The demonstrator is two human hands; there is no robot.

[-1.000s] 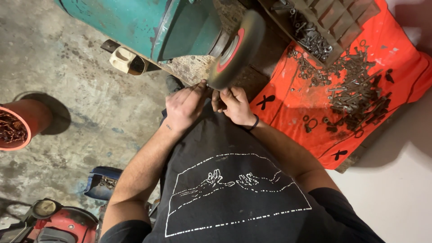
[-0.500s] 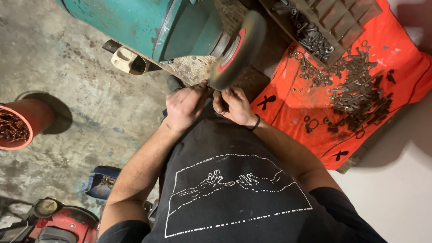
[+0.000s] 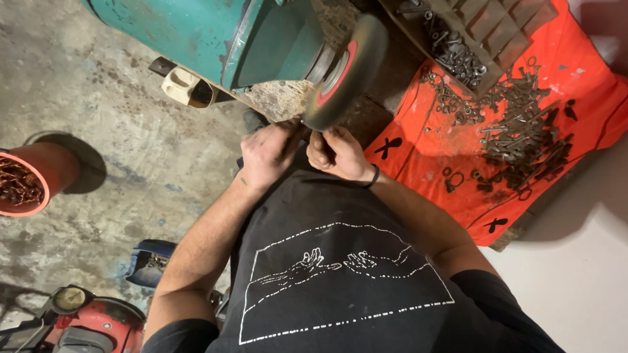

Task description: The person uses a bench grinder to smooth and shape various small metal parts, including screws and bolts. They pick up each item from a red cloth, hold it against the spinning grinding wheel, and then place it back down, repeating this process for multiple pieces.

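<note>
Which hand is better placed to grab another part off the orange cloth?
Right, probably. The right hand is nearer the orange cloth and its pile of rusty metal parts; the left hand sits on the far side.

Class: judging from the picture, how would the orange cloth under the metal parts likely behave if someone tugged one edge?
The orange cloth shows creases, so it is probably floppy and would bunch. The pile of rusty bolts looks heavy, likely pinning it; loose rings could slide or roll.

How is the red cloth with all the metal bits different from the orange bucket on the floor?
The red cloth lies flat beside the grinding wheel, its rusty bolts and rings spread loose; the round orange bucket stands upright, apart on the concrete floor, its rusty pieces heaped inside. Both hold rusty metal parts.
</note>
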